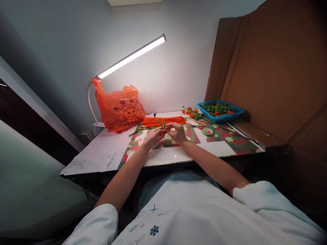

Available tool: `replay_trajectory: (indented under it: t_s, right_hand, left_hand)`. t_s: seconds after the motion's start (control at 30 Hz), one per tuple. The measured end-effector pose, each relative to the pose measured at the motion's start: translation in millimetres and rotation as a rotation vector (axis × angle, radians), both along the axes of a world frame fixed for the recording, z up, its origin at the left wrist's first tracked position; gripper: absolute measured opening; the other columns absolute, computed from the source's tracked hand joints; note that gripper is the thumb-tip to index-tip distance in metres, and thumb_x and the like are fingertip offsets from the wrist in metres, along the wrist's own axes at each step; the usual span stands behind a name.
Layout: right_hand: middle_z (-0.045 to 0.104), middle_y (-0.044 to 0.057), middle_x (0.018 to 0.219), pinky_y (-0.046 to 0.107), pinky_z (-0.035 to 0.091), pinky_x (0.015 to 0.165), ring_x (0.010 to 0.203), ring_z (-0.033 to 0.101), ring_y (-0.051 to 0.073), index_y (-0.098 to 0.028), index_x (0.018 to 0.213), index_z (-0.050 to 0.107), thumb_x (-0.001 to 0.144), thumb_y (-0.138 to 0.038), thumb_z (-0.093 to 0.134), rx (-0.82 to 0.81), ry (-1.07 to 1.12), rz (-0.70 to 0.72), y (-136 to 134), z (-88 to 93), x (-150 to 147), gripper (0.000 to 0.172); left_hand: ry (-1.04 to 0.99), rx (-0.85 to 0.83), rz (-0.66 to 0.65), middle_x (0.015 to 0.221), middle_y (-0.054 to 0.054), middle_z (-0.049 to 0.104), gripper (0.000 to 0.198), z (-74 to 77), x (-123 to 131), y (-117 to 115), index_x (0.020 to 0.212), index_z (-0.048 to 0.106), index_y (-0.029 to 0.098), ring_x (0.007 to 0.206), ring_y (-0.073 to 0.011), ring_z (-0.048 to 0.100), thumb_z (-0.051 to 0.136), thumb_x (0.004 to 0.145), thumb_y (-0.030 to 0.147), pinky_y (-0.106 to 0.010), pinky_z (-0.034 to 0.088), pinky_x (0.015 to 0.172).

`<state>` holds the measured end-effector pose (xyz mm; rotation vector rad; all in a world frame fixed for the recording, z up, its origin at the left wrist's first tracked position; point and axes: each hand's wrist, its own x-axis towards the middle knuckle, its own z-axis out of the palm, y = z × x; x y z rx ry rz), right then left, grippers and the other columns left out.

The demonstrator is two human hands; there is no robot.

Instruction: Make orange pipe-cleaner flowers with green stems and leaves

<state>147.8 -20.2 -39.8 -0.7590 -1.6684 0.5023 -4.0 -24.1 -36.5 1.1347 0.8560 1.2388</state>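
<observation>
Over the middle of the table, my left hand [155, 136] and my right hand [176, 132] meet with fingers closed in a pinch. Between them stick up two green pipe cleaners [162, 124], spread in a narrow V. A bit of orange shows at the fingertips, too small to make out. Just behind the hands lies a bundle of orange pipe cleaners [168, 120]. Some green pipe cleaners [135, 131] rest to its left. A roll of green tape [207, 131] and what looks like scissors [198, 126] lie right of my right hand.
An orange plastic bag [120, 110] stands back left beside a lit desk lamp [133, 56]. At the back right are orange pompom flowers [189, 112] and a blue basket [222, 118] of green and orange pieces. Tall cardboard [270, 68] walls the right side.
</observation>
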Motion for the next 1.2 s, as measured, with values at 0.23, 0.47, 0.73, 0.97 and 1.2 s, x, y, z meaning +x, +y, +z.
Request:
replay_trajectory:
  t_s: [0.23, 0.47, 0.73, 0.97, 1.2]
  right_hand:
    - [0.069, 0.006, 0.082, 0.036, 0.045, 0.081, 0.085, 0.059, 0.022, -0.024, 0.079, 0.075, 0.078, -0.012, 0.058, 0.120, -0.130, -0.007, 3.4, 0.1, 0.7, 0.021]
    - [0.068, 0.006, 0.081, 0.034, 0.044, 0.077, 0.081, 0.055, 0.022, -0.021, 0.075, 0.074, 0.076, -0.003, 0.056, 0.177, -0.268, -0.080, 10.3, -4.7, -1.2, 0.025]
    - [0.070, 0.005, 0.075, 0.031, 0.048, 0.074, 0.075, 0.061, 0.019, -0.019, 0.071, 0.073, 0.073, -0.003, 0.057, 0.085, -0.175, -0.089, 11.7, -6.3, -1.5, 0.022]
    - [0.073, 0.005, 0.077, 0.031, 0.052, 0.074, 0.077, 0.067, 0.019, -0.018, 0.071, 0.073, 0.069, -0.010, 0.063, -0.167, 0.030, -0.003, 12.1, -8.0, -4.8, 0.013]
    - [0.069, 0.003, 0.067, 0.032, 0.052, 0.073, 0.067, 0.064, 0.016, -0.016, 0.061, 0.067, 0.056, -0.020, 0.077, -0.515, 0.352, 0.216, 8.4, -1.6, -9.1, 0.012]
  left_hand:
    - [0.002, 0.022, 0.038, 0.059, 0.001, 0.053, 0.011, -2.4, 1.5, 1.4, 0.060, 0.058, 0.015, 0.055, -0.0067, 0.044, 0.068, 0.062, 0.019, -0.022, 0.037, 0.055]
    - [0.004, 0.084, 0.043, 0.069, 0.000, 0.062, 0.016, -2.3, 2.8, -1.7, 0.076, 0.070, 0.013, 0.056, -0.0059, 0.043, 0.071, 0.061, 0.018, -0.021, 0.035, 0.053]
    - [-0.029, 0.066, 0.064, 0.063, -0.002, 0.062, 0.024, -3.6, 3.5, 1.8, 0.076, 0.071, 0.011, 0.055, -0.0072, 0.049, 0.080, 0.061, 0.028, -0.020, 0.037, 0.052]
    - [-0.016, 0.036, 0.151, 0.060, -0.001, 0.062, 0.017, -7.3, 3.0, 6.4, 0.068, 0.064, 0.012, 0.053, -0.0085, 0.052, 0.075, 0.065, 0.024, -0.023, 0.041, 0.055]
    - [0.023, 0.137, 0.167, 0.070, 0.000, 0.064, 0.017, -11.1, 2.7, 8.4, 0.075, 0.062, 0.015, 0.058, -0.0086, 0.055, 0.073, 0.065, 0.023, -0.024, 0.045, 0.062]
